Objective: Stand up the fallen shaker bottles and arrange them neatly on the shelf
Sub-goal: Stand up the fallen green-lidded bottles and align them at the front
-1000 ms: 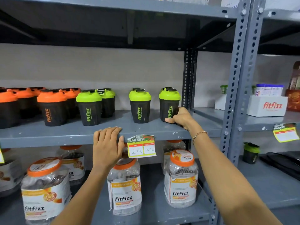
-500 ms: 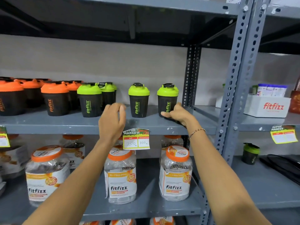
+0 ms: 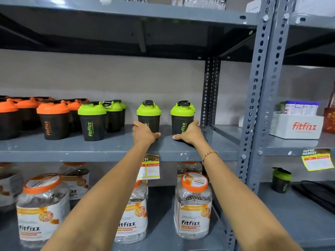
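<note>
Black shaker bottles stand upright on the grey middle shelf [image 3: 112, 147]. Orange-lidded ones [image 3: 53, 119] crowd the left; green-lidded ones [image 3: 92, 120] stand beside them. Two more green-lidded shakers stand apart to the right. My left hand [image 3: 145, 133] wraps the base of the nearer one [image 3: 149, 113]. My right hand [image 3: 189, 133] grips the base of the right one [image 3: 182, 115], near the shelf's upright post. Both bottles rest on the shelf.
Clear fitfizz jars [image 3: 193, 205] with orange lids fill the shelf below. A price tag [image 3: 150, 167] hangs from the shelf edge. The perforated grey post [image 3: 257, 105] divides off the right bay, which holds a white fitfizz box [image 3: 299, 125] and a lone green shaker [image 3: 281, 180].
My left hand rose from the shelf's front edge and closed on the second green shaker from the right. My right hand stays on the rightmost shaker. The camera moved closer.
</note>
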